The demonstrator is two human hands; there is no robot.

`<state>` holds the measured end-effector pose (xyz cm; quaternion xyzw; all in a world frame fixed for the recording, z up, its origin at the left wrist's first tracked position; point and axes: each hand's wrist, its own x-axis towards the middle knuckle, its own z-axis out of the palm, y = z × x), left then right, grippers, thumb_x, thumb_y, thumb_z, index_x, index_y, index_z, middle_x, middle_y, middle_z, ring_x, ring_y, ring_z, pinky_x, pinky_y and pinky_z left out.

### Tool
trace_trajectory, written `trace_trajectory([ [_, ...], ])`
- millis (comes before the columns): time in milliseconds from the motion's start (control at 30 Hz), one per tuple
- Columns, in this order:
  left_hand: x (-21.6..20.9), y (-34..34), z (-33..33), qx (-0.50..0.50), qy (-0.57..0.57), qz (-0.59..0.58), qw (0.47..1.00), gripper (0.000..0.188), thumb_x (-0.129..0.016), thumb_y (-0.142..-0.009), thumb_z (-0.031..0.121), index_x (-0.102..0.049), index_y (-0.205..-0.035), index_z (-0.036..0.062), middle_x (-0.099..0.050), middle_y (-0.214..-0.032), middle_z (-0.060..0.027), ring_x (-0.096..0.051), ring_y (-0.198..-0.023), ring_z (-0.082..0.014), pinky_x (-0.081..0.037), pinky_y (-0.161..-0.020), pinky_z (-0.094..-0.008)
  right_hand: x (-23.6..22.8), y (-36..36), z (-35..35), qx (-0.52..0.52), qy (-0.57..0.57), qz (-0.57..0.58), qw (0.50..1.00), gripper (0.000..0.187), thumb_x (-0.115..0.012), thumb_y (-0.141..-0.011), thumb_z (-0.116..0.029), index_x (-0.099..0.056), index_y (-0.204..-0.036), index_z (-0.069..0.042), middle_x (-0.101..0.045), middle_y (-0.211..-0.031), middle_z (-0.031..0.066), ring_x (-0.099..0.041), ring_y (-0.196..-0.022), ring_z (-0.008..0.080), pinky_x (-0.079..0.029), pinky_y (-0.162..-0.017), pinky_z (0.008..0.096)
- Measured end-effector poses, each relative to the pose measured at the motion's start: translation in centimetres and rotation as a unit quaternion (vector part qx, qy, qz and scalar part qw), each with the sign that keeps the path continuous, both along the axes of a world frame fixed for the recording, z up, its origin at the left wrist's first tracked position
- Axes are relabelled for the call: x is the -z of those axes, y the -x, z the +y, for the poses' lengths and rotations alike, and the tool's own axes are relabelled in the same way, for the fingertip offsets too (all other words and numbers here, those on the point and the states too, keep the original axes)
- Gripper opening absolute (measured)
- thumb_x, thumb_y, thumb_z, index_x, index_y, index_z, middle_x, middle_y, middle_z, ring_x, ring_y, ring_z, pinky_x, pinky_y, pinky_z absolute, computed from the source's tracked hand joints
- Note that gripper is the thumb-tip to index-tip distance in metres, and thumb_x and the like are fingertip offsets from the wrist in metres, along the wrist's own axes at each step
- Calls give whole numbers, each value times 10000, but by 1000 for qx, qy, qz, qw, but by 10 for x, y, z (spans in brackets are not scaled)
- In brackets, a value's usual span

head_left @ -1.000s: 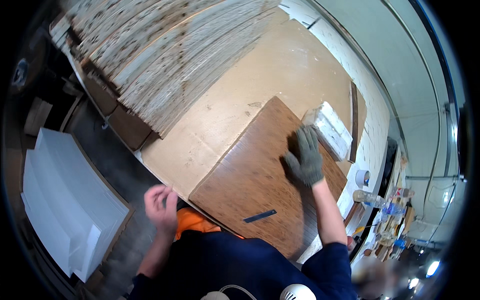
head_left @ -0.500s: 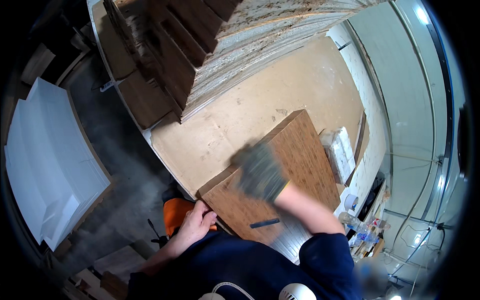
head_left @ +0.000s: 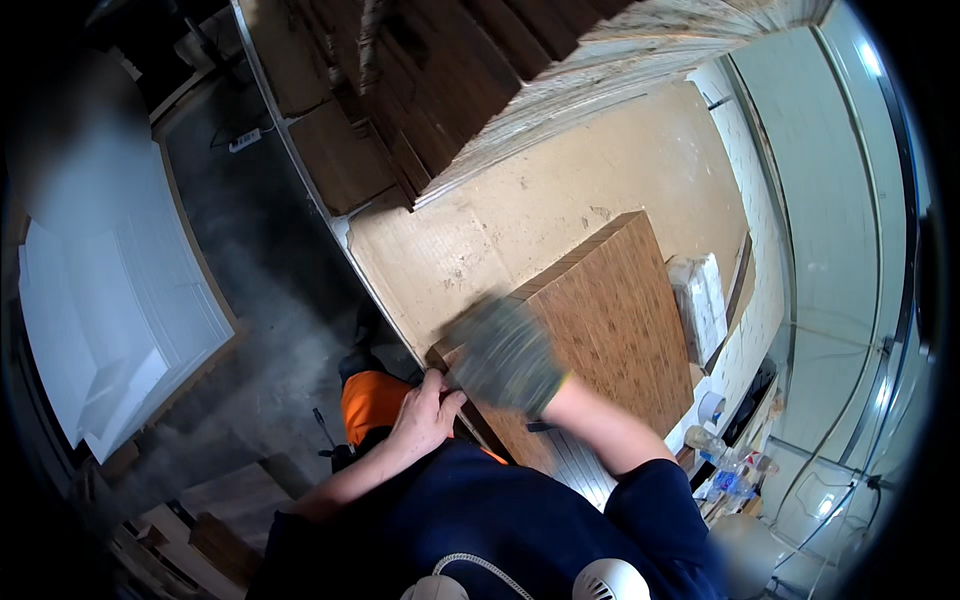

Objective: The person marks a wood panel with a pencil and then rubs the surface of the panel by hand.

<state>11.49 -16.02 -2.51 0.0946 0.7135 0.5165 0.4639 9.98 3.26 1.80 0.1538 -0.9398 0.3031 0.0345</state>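
Note:
A stack of brown wood-grain boards [head_left: 610, 320] lies at an angle on the bench, its layered side facing away from me. My bare left hand [head_left: 425, 412] is at the near left corner, thumb and fingers closed on the board's edge. Over the same end of the top board is my right hand [head_left: 508, 358] in a dark grey work glove. Motion smears its fingers, and whether anything is under them is hidden. A small dark strip [head_left: 540, 427] lies on the board by my right wrist, partly covered by the forearm.
A tall pile of dark brown boards [head_left: 440, 110] stands at the far side of the tan-covered bench [head_left: 440, 250]. Right of the stack sit a white wrapped block [head_left: 698, 308], a tape roll [head_left: 711, 406] and plastic bottles [head_left: 735, 475]. White panels [head_left: 120, 330] are at far left.
My gloved right hand has moved toward the near left corner, closer to my left hand, now partly covering that end. The view has shifted, and my left hand stays at the edge.

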Motion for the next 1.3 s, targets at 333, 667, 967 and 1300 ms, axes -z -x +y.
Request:
trace_trajectory([
  [333,16,-4,-1,20,-8,44,999,313,-546,-891,183,-407,-1054,-45,-601,-850,-265,-581,-856,-462,-473,-742,-472,-44,19,20,108,-203,-76,970,270,-585,-759,-227,-615,-980,-74,-584,-992,129,-523,-988,315,-394,-892,443],
  [667,0,3,2,16,-17,35,999,208,-514,-936,152,-440,-1015,-25,-609,-872,-135,-633,-769,-188,-524,-708,-305,-85,-70,-17,98,-37,-43,994,647,-619,-781,-467,-496,-1234,-22,-489,-1243,213,-424,-1200,394,-288,-1045,515],
  [967,-44,46,-14,97,33,110,989,223,-641,-863,173,-660,-752,-19,-652,-678,-39,-595,-660,-92,-488,-617,-232,-48,-204,-16,374,-159,-10,914,416,-630,-762,-303,-622,-1064,-18,-563,-1132,204,-406,-1184,441,-317,-1012,526],
  [1300,-47,113,135,150,-123,233,953,634,-689,-820,211,-391,-1346,21,-507,-1223,-236,-511,-1134,-281,-442,-933,-356,-31,-274,-33,687,-201,46,697,388,-692,-735,-157,-617,-1091,-21,-534,-1221,220,-409,-1221,424,-371,-990,509],
])
